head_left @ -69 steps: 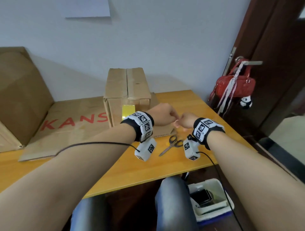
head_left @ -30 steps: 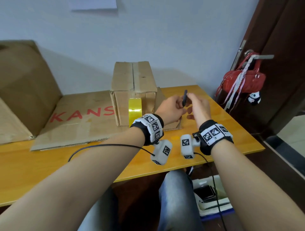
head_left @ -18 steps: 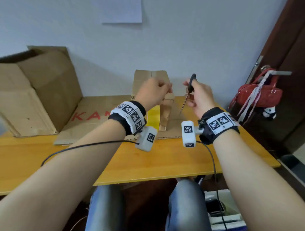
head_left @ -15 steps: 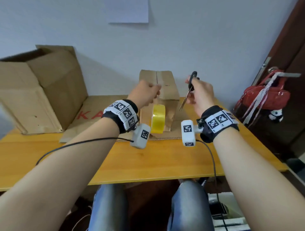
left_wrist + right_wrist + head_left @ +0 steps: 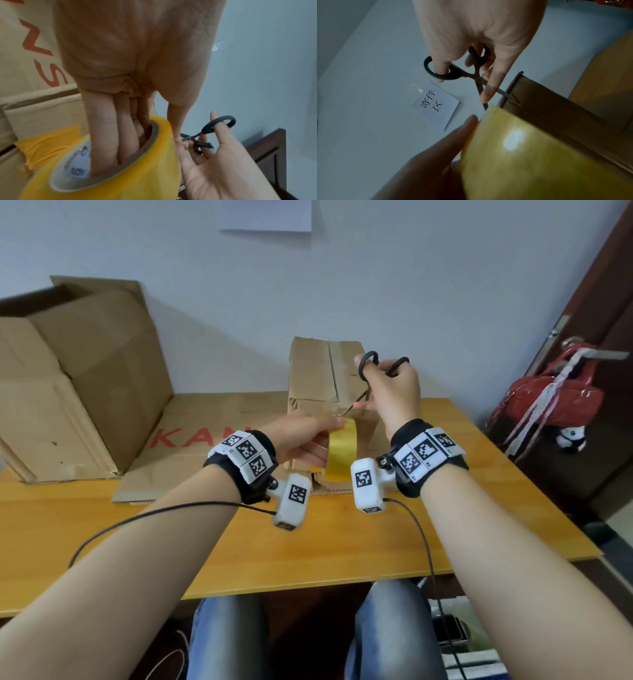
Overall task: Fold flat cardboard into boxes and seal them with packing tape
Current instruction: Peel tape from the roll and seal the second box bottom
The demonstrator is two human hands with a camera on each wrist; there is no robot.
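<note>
Yellow packing-tape roll (image 5: 340,451) hung just before the small taped brown cardboard box (image 5: 325,378), left hand (image 5: 301,440) hooked through its core, while right hand (image 5: 390,395) gripped black-handled scissors (image 5: 368,371), blades parted, evidently to cut.

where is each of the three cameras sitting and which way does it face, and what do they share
Head: worn on the head, facing forward and down over the table at the cardboard box; both forearms and knees show.
Left wrist: looks along the left hand, fingers through the tape roll.
Right wrist: looks along the right hand gripping the scissors, toward the wall.
Shared: all three show roll, scissors and box.
</note>
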